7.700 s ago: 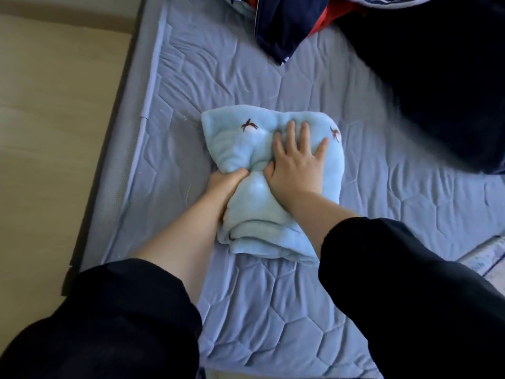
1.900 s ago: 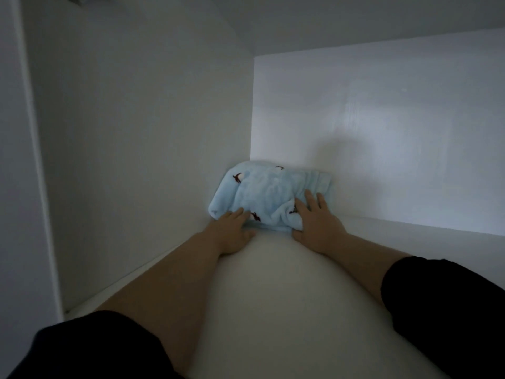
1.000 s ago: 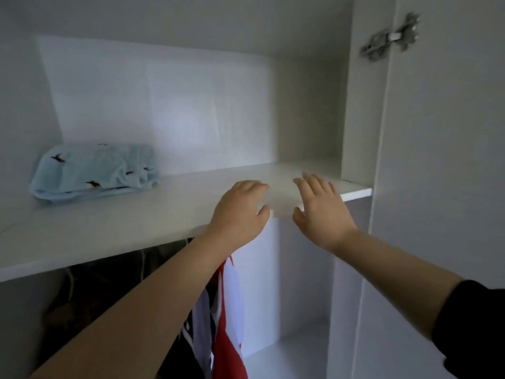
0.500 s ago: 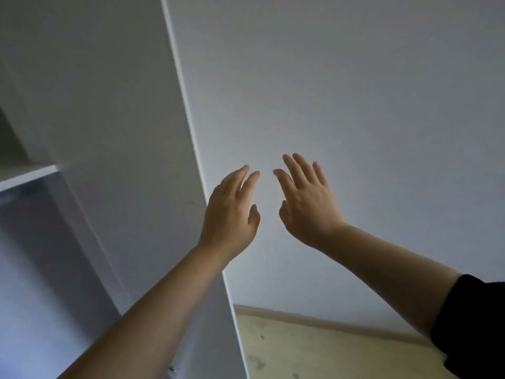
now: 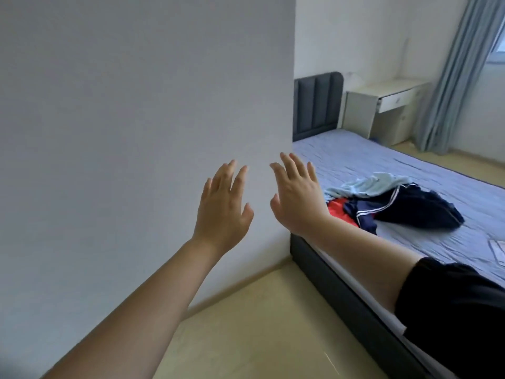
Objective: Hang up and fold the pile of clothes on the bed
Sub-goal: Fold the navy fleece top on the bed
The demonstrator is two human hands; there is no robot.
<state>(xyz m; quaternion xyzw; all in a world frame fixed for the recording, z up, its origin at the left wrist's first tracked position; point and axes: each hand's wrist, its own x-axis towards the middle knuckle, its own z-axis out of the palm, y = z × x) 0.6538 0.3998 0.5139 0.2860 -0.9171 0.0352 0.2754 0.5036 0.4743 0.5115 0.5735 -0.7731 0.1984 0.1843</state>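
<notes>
A person's two bare hands are raised in front of a plain white wall beside the bed, both empty. The left hand has its fingers straight and slightly spread. The right hand, nearer the bed, is held the same way, fingers apart and gripping nothing, with a black sleeve pushed up the forearm.

Half a second ago the same hands were held up against the wardrobe's side panel. That panel has now gone from view and the bed has come in on the right. The folded pale blue item left on the wardrobe shelf is no longer visible.

The pile of clothes lies unfolded on the bed's quilted lilac cover, towards the side closest to the hands. It includes a light blue garment, a red garment and a navy garment with white stripes. A dark padded headboard stands at the bed's far end. Beyond it are a white desk with one drawer and a blue curtain. Pale flooring runs along the bed's dark base.
</notes>
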